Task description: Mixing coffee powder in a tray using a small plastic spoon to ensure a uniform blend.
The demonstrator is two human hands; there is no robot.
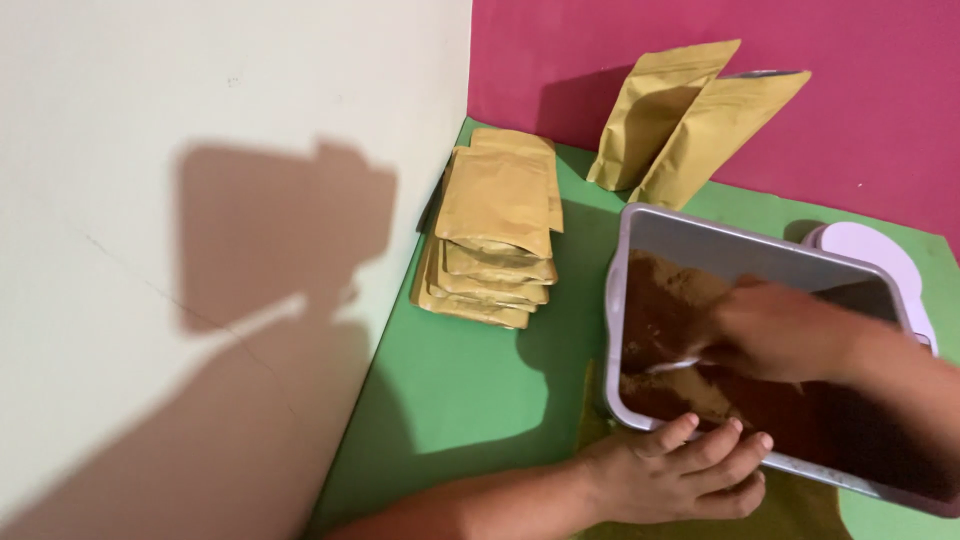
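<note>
A grey rectangular tub [700, 235] holds dark brown powder [660, 300]. My right hand [775, 330] is inside the tub, blurred, closed on a small white spoon [672, 365] in the powder. My left hand [680, 470] rests at the tub's near edge, fingers curled over its rim and lying on a flat yellow-brown pouch [800, 510] underneath.
A stack of filled kraft pouches [495, 235] lies left of the tub on the green surface [460, 390]. Two upright pouches [690, 125] lean on the pink wall. A white round object [870, 245] sits behind the tub. A cream wall stands at the left.
</note>
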